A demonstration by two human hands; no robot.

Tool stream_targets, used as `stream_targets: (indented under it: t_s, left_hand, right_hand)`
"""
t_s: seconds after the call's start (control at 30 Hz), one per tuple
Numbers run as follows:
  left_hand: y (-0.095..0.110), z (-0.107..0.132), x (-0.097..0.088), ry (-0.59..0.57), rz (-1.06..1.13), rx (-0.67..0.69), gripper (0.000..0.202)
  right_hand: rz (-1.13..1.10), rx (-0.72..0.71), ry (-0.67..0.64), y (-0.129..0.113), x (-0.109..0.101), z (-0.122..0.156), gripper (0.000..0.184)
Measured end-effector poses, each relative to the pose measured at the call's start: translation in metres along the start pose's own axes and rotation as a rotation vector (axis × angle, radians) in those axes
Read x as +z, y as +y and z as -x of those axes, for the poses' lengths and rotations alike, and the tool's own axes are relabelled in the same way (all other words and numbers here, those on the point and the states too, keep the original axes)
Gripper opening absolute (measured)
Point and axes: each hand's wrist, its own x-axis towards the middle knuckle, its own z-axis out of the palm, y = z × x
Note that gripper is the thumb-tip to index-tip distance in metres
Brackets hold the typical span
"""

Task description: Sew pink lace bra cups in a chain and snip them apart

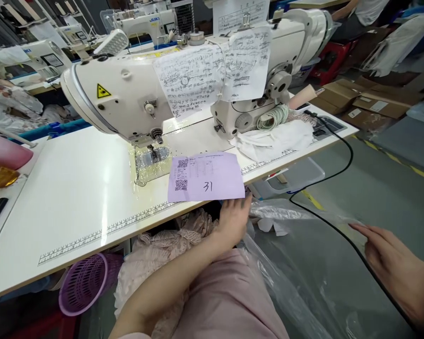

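Note:
A lilac paper slip [207, 177] marked "31" with QR codes lies at the front edge of the white sewing table [67, 188]. My left hand [234, 219] reaches under that edge, fingers curled on clear plastic film [297, 263] that spreads over my lap. My right hand [395, 268] rests at the lower right on the same film, fingers bent over its edge. Pale pink lace fabric [166, 245] is bunched below the table, beside my left forearm. The white sewing machine [127, 94] stands on the table with handwritten sheets [212, 70] taped on it.
A purple plastic basket [85, 282] sits under the table at the left. White cloth [275, 139] lies by the machine's right end. A black cable [339, 165] hangs from the table's right corner. Cardboard boxes [367, 103] lie on the floor at the right. More sewing machines [144, 23] stand behind.

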Motion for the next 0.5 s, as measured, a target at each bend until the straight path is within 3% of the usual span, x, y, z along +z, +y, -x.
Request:
stream_targets:
  t_s: [0.1,0.17,0.23,0.3,0.37,0.43,0.5]
  left_hand:
    - [0.017,0.017,0.020,-0.024,-0.122,0.282,0.065]
    - [0.019,0.029,0.039,-0.212,-0.214,0.412,0.056]
    - [0.018,0.040,0.056,-0.440,-0.281,0.365,0.050]
    - [0.017,0.050,0.063,-0.550,-0.305,0.311,0.038]
    - [0.014,0.061,0.057,-0.545,-0.270,0.376,0.034]
    - [0.006,0.075,0.038,-0.488,-0.231,0.427,0.039]
    - [-0.012,0.094,0.011,-0.281,-0.301,0.336,0.044]
  right_hand:
    - [-0.055,-0.070,-0.031,-0.008,-0.005,-0.007,0.062]
    - [-0.052,-0.083,-0.074,-0.013,-0.004,-0.014,0.053]
    - [-0.007,-0.046,-0.126,-0.015,-0.003,-0.022,0.043]
    - [0.077,0.033,-0.174,-0.014,-0.003,-0.031,0.042]
    - [0.137,0.067,-0.222,-0.009,-0.006,-0.039,0.044]
    - [0.166,0.080,-0.252,-0.002,-0.008,-0.044,0.045]
    - [0.169,0.078,-0.271,0.002,-0.009,-0.045,0.045]
